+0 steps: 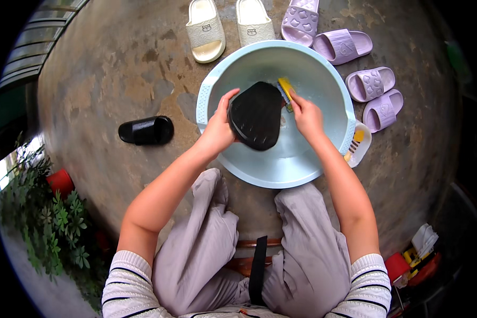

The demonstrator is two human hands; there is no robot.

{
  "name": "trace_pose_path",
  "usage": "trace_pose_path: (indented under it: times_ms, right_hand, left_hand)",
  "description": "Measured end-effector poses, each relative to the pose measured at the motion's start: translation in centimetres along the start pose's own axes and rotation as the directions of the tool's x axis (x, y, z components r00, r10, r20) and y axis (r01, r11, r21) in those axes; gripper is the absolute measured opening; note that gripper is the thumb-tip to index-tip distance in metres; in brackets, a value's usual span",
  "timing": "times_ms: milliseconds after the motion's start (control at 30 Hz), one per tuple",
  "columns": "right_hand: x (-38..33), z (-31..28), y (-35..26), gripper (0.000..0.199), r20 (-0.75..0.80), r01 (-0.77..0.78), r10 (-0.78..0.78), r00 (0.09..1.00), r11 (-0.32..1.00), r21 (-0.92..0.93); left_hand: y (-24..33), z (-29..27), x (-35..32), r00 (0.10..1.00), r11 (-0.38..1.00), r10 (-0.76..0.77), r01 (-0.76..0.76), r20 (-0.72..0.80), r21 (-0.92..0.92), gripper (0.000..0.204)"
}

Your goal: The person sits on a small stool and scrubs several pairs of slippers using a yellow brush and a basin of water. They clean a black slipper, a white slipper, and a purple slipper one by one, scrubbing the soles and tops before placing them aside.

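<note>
While left hand (220,126) grips black slipper (255,115), right hand (307,114) holds brush (286,86) — cream slipper (205,33) emblemed.

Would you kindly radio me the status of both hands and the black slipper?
Left hand gripping black slipper over pale blue basin. Right hand holding yellow brush at slipper's right side. No obstruction visible.

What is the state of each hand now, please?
Left hand: closed, holding a black slipper.
Right hand: closed, holding a brush.

Two cream slippers (205,33), four purple slippers (343,46), two black slippers (255,116) (one far left), one brush (285,87), one basin (275,170) and one dish (365,147) are showing.
</note>
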State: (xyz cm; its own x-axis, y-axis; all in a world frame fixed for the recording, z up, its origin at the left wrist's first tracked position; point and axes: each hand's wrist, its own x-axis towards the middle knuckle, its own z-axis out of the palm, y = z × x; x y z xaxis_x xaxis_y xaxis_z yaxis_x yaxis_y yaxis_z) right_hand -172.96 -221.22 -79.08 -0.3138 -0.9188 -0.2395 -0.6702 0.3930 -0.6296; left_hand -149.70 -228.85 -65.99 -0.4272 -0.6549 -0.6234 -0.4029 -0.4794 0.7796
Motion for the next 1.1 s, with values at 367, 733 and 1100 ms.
trace_pose_path:
  times_ms: [367,733,1100]
  right_hand:
    - [-1.7,-0.7,0.5,0.031,0.14,0.125,-0.092,0.986,0.96,-0.249]
    - [-4.9,-6.8,-9.9,0.044,-0.245,0.282,-0.189,0.951,0.856,0.434]
    - [-5.9,-9.1,-13.5,0.048,-0.195,0.539,-0.52,0.832,0.84,0.06]
  left_hand:
    - [5.2,-1.5,-0.2,0.946,0.941,-0.324,0.321,-0.005,-0.106,0.063]
    - [3.7,-1.3,0.6,0.896,0.886,0.368,-0.257,-0.248,0.387,0.054]
    - [2.3,0.9,0.7,0.86,0.641,0.509,-0.362,-0.021,0.676,0.04]
